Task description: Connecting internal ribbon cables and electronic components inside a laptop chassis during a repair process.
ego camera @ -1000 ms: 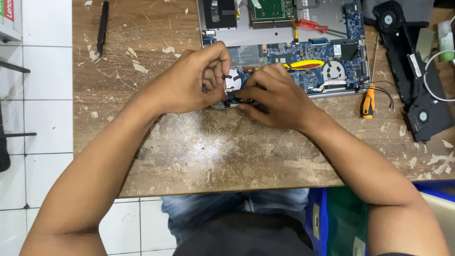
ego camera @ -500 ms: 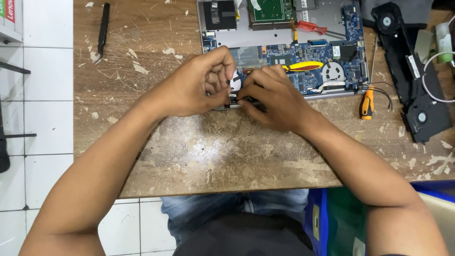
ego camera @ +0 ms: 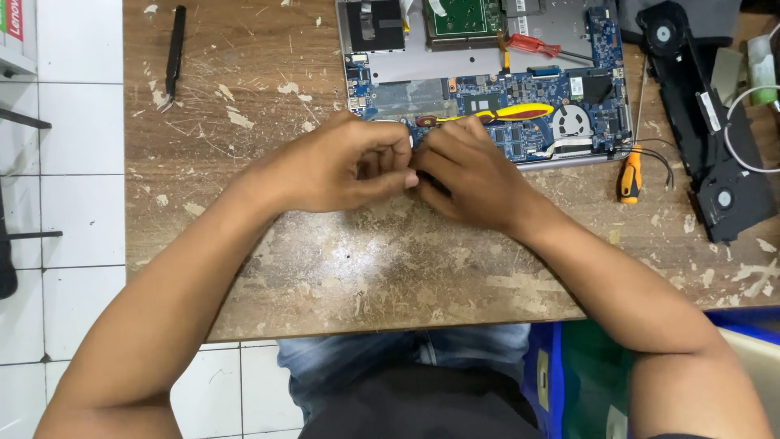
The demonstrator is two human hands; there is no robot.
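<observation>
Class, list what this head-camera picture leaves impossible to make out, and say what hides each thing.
1. What the left hand and right hand pinch: their closed fingers cover it.
2. The open laptop: its far part is cut off by the top edge.
3. The white cable: it runs off the right edge.

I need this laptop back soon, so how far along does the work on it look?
Done: the laptop lies open, its blue circuit board and fan bare; a black speaker bar lies apart. In hand: the left hand and right hand meet at the board's front edge; what they pinch is hidden. Left: the open case has no cover on, and screwdrivers lie out.
</observation>
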